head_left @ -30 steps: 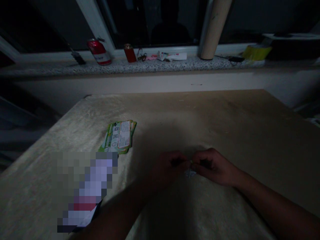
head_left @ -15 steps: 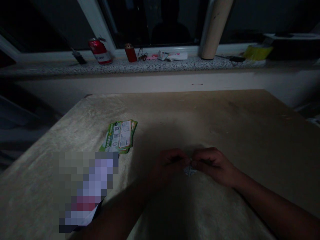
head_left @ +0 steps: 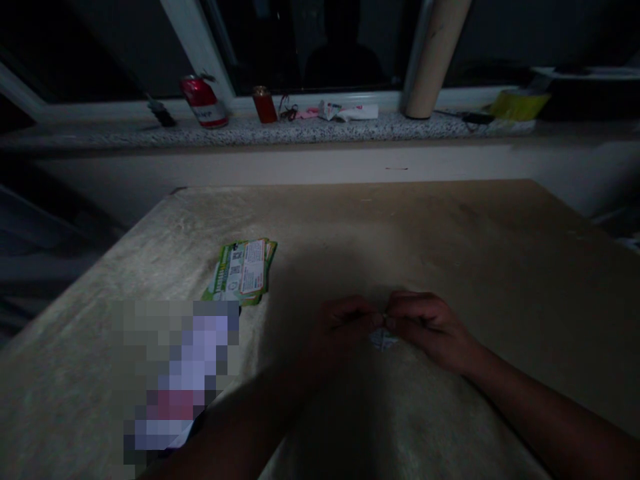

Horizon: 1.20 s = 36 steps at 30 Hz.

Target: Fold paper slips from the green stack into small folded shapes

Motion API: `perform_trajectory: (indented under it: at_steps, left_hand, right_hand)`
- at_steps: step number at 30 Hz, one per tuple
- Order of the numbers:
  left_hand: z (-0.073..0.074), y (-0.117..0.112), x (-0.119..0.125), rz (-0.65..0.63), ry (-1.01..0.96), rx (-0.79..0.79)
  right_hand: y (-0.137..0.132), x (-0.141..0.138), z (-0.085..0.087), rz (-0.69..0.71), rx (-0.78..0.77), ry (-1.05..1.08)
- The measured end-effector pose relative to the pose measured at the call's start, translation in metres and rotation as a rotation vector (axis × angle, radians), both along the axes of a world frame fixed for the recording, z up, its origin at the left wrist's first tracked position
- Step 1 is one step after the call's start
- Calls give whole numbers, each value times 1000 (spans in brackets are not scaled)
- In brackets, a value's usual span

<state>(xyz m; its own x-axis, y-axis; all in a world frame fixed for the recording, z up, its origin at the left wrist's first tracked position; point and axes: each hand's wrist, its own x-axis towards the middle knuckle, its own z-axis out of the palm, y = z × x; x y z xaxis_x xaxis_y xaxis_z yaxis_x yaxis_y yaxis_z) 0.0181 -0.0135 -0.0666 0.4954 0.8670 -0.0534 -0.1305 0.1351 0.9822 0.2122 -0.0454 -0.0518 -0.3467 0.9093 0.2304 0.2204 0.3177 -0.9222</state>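
Note:
Both hands meet low over the table, thumbs and fingertips pinched together. Between them is a small piece of folded paper [head_left: 383, 339], pale with crease-like lines, its lower part showing under the fingertips. My left hand [head_left: 349, 325] is closed on the paper's left side, deep in shadow. On the other side my right hand [head_left: 426, 327] pinches it, thumb below and fingers curled above. The paper's upper part is mostly hidden by the fingers, and dim light blurs its detail.
A stack of green printed cards [head_left: 241, 270] lies left on the table [head_left: 450, 227]. Nearer is a pixelated, pale elongated object [head_left: 193, 360]. The windowsill [head_left: 240, 135] holds a red can [head_left: 204, 101], an orange lighter-like item [head_left: 265, 105], crumpled wrappers [head_left: 345, 112] and a cardboard tube [head_left: 434, 67].
My hands stay pinched together on the paper, with slight finger movement. A little more of the paper shows beneath the fingertips. The whole view has shifted slightly.

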Motion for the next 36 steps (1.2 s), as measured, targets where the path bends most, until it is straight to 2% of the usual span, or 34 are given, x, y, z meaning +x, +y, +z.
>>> perform_trajectory:
  at_steps: [6, 13, 18, 23, 28, 32, 36]
  left_hand:
    - [-1, -1, 0, 14, 32, 9]
    - [2, 1, -3, -194, 220, 139]
    - [5, 0, -5, -266, 207, 226]
    - [7, -1, -4, -188, 149, 213]
    - [8, 0, -6, -61, 110, 216]
    - [8, 0, -8, 4, 99, 238]
    - [4, 1, -8, 132, 127, 284]
  right_hand:
    - [1, 0, -1, 14, -11, 5]
    - [1, 9, -15, 131, -57, -90]
    - [2, 9, -11, 244, -7, -108]
    - [2, 2, -4, 187, 73, -54]
    - [2, 4, -3, 100, 105, -39]
    - [2, 6, -4, 12, 135, -28]
    - [1, 5, -1, -107, 178, -22]
